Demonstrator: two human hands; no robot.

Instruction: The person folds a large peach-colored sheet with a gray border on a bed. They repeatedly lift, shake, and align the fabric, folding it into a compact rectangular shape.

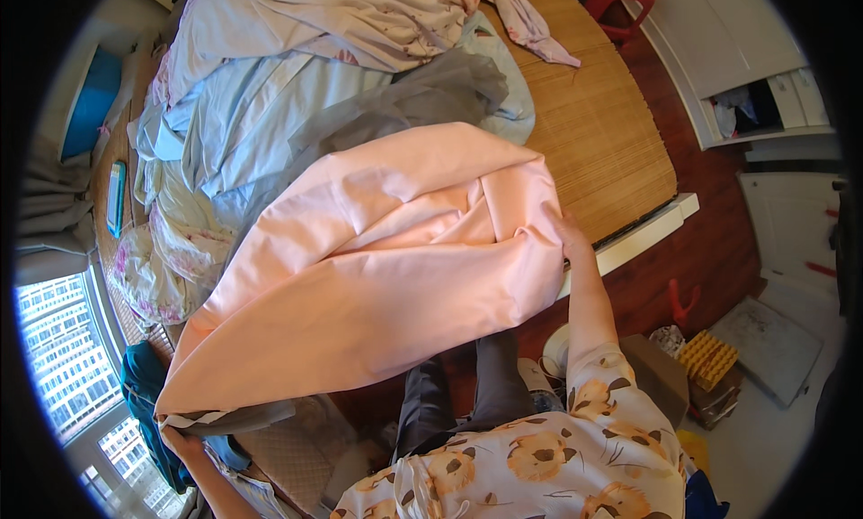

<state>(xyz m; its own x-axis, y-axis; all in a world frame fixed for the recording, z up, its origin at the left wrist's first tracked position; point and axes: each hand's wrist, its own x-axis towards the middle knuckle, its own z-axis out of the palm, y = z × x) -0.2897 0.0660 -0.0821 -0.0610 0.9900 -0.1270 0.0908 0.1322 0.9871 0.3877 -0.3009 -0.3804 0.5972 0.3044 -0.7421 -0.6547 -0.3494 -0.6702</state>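
A large pink cloth (391,303) spans the space between my two hands, with loose folds along its middle. My left hand (181,443) grips its lower left corner, beside a white strip and some grey fabric (249,418). At the cloth's right edge my right hand (572,234) holds on, its fingers partly hidden by the pink fabric. Beyond the pink cloth lies a sheer grey cloth (431,101), and behind that a heap of light blue bedding (270,108) and a pale flower-patterned cover (317,20).
A bed with a woven mat (586,114) stands ahead, its white frame edge (647,229) at the right. A red plastic stool (623,3) is at the far right. Cardboard boxes (654,377) and a yellow egg tray (708,360) stand right of me; a window (67,350) is left.
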